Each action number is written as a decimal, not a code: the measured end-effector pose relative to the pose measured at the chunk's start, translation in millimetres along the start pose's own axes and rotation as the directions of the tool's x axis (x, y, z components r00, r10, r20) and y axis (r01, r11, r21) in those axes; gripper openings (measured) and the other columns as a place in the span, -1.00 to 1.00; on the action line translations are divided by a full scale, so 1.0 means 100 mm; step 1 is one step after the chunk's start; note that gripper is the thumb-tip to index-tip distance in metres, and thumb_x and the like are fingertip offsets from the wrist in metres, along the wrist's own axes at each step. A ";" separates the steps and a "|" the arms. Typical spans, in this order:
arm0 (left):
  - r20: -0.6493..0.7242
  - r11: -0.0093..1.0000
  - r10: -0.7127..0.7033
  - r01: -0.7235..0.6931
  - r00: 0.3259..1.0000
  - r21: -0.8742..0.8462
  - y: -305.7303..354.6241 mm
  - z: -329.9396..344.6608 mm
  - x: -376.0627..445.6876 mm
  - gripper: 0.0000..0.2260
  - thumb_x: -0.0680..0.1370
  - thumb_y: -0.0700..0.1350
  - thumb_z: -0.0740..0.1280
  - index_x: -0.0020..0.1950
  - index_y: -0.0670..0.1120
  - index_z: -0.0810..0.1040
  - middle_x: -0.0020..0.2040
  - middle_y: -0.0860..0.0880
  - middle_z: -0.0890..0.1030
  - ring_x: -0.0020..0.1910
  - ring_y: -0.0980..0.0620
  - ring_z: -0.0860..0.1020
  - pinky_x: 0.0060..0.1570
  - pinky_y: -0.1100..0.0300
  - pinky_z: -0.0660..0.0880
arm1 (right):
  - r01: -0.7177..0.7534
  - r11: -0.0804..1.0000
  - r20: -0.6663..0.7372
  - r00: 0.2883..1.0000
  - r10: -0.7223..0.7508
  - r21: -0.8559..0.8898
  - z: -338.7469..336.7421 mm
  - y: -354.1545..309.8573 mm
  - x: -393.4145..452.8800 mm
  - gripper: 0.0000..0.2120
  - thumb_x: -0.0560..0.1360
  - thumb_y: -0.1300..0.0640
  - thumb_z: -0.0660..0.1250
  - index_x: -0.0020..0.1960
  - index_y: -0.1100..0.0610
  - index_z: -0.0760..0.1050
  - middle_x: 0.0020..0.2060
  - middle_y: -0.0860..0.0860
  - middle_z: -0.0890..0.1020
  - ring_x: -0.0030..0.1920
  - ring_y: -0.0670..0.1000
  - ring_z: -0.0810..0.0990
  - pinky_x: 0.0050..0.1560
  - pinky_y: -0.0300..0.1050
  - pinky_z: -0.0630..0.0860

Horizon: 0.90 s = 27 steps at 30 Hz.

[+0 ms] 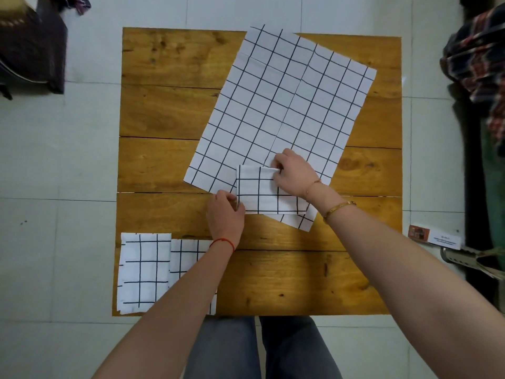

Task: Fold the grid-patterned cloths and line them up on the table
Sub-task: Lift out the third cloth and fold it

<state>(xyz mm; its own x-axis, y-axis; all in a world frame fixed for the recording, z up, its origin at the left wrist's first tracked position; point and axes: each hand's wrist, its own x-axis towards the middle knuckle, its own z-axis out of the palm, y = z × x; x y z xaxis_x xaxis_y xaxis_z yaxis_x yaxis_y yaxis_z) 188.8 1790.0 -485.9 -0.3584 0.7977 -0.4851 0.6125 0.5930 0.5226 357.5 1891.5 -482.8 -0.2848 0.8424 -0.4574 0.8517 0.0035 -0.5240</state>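
Two folded cloths (144, 272) lay lined up at the bench (300, 280) near-left corner, while left hand (225, 217) and right hand (293, 170) each pinched a third folded cloth (262, 194) mid-bench atop an unfolded cloth (278, 105), still to fold.

1. A large white fabric cloth with a dark grid pattern (278, 105) lies flat and unfolded, skewed, across the far right of the table.
2. A small folded white grid cloth (262, 192) lies squarely on its near corner.
3. Two folded white grid cloths, (144, 272) and (185, 258), lie side by side, touching, at the near left corner.
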 end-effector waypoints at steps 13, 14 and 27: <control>0.434 0.656 -0.213 0.458 0.875 -0.601 0.20 -0.18 -0.25 -0.62 0.58 0.02 0.32 0.33 -0.12 0.46 0.10 -0.04 0.60 0.09 0.00 0.60 0.09 0.07 0.59 | -0.308 0.280 0.231 0.933 0.276 0.909 -0.11 -0.08 -0.63 -0.88 0.43 0.28 0.33 -0.27 0.13 0.50 -0.35 0.03 0.53 -0.27 0.02 0.50 -0.29 -0.15 0.45; 0.462 0.647 -0.190 0.464 0.866 -0.605 0.20 -0.19 -0.30 -0.69 0.60 -0.01 0.29 0.29 -0.10 0.47 0.12 -0.04 0.60 0.09 0.00 0.60 0.04 0.10 0.59 | -0.309 0.184 0.254 0.929 0.270 0.933 -0.10 -0.09 -0.68 -0.92 0.43 0.31 0.31 -0.22 0.19 0.48 -0.33 0.06 0.52 -0.27 0.03 0.50 -0.31 -0.16 0.46; 0.223 0.929 -0.112 0.182 0.968 -0.322 -0.31 -0.29 -0.74 -0.67 0.56 -0.15 0.35 0.30 -0.21 0.46 -0.11 -0.08 0.58 -0.22 0.09 0.52 -0.27 0.32 0.45 | -0.281 0.857 0.067 0.957 0.281 0.432 0.54 -0.01 -1.33 -0.82 0.50 0.08 0.30 -0.22 0.16 0.47 -0.41 -0.03 0.47 -0.36 -0.06 0.42 -0.26 -0.17 0.43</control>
<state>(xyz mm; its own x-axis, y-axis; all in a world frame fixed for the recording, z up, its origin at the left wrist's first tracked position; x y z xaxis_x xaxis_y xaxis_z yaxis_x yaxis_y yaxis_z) 175.9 1715.9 -445.7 -0.2583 0.6813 -0.6849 0.2766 0.7314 0.6233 370.8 1750.5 -460.2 -0.0627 0.7716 -0.6330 0.6201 -0.4668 -0.6305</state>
